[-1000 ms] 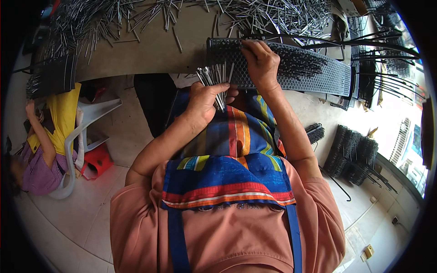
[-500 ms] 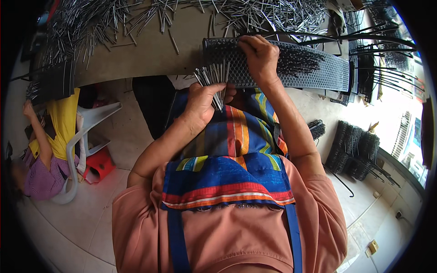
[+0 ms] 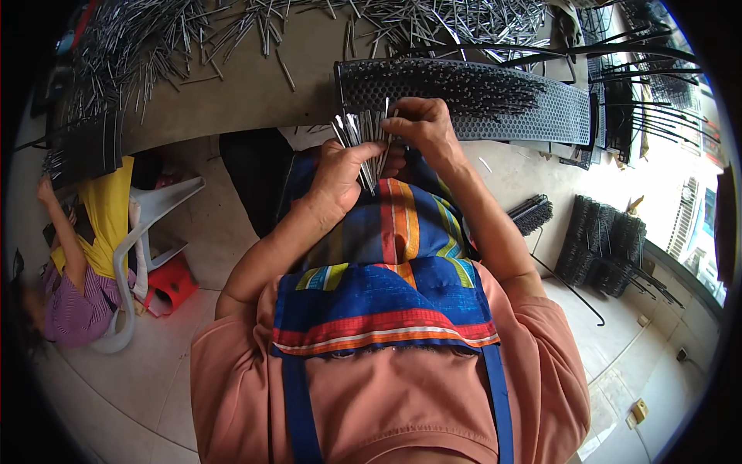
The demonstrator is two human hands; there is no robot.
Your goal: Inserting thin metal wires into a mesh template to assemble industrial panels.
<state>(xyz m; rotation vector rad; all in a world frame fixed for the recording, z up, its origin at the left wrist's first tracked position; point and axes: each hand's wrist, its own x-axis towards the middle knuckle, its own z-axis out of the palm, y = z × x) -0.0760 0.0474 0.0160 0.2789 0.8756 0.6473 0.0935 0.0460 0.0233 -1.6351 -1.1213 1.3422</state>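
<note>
My left hand (image 3: 336, 172) is closed round a fanned bundle of thin silvery metal rods (image 3: 355, 133), held above my lap. My right hand (image 3: 427, 130) is at the bundle's right side, its thumb and forefinger pinching one upright metal rod (image 3: 386, 110). Just beyond the hands lies a long grey perforated panel (image 3: 560, 120) full of small round holes. Many dark rod ends (image 3: 471, 89) stick out of its holes, mostly along the far side and the middle. My right wrist covers part of its near edge.
Loose rods lie in a large heap (image 3: 464, 23) on the brown table (image 3: 232, 97). Black bars (image 3: 618, 50) cross the panel's far right. Dark bristly bundles (image 3: 599, 247) stand on the floor at right. At left, another person in a striped top (image 3: 81, 305) sits near a red stool (image 3: 171, 290).
My right hand has come back from the panel's far edge to the bundle and now pinches a rod there. The left hand still holds the bundle.
</note>
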